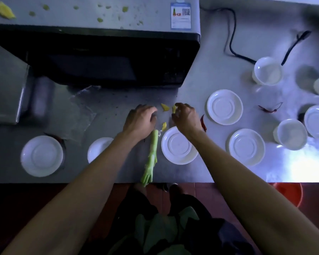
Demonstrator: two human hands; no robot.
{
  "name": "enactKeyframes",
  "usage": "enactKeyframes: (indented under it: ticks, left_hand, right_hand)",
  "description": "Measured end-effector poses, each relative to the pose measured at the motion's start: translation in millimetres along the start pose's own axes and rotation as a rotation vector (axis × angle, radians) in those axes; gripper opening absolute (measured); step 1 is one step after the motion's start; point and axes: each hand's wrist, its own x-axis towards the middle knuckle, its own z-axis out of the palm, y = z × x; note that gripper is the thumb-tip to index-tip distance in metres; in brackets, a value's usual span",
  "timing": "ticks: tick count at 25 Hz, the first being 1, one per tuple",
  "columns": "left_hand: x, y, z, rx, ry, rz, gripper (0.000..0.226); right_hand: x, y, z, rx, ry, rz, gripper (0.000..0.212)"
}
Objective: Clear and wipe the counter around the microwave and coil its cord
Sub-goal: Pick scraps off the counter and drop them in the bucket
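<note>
A black microwave [99, 59] stands at the back left of the steel counter [206, 74], with green scraps scattered on its top. Its black cord [232, 34] snakes loose over the counter to the right. In front of the microwave my right hand [187, 117] pinches a small yellow peel scrap [173, 108] at its fingertips. My left hand [139, 122] rests palm down on the counter with its fingers curled; nothing shows in it. Two more yellow scraps [165, 107] lie between the hands. A green leek stalk [151, 157] lies below my left hand, reaching the counter's front edge.
Several white saucers [225, 107] and white cups [268, 73] are spread over the counter. Dried red chillies [270, 109] lie at the right, another beside my right wrist. A clear plastic sheet [77, 115] lies left of my hands. An orange bucket [291, 193] stands on the floor.
</note>
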Motion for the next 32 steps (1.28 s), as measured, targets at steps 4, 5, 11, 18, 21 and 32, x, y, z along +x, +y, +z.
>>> enactKeyframes:
  ticks: [4, 5, 11, 18, 21, 32]
  left_hand:
    - [29.4, -8.5, 0.0, 0.036, -0.051, 0.071, 0.024]
    - [34.9, -9.6, 1.6, 0.042, -0.053, 0.099, 0.023]
    - [58.0, -7.4, 12.0, 0.094, -0.073, 0.183, 0.018]
    - [71.5, -2.2, 20.6, 0.167, -0.105, 0.237, 0.027]
    - [72.5, -2.8, 21.2, 0.195, -0.106, 0.229, 0.022]
    - [58.4, 1.9, 13.1, 0.026, -0.058, 0.291, 0.009]
  right_hand:
    - [14.7, -9.6, 8.2, -0.039, 0.043, 0.080, 0.030]
    - [16.7, -10.7, 10.4, -0.055, 0.046, 0.091, 0.027]
    - [20.8, -8.1, 15.0, -0.083, 0.066, 0.111, 0.016]
    - [17.1, -4.7, 16.0, -0.146, 0.093, 0.058, 0.015]
    - [14.0, -1.3, 14.2, -0.150, 0.111, 0.033, 0.015]
    - [-13.0, -1.4, 9.6, -0.133, 0.238, 0.044, 0.016]
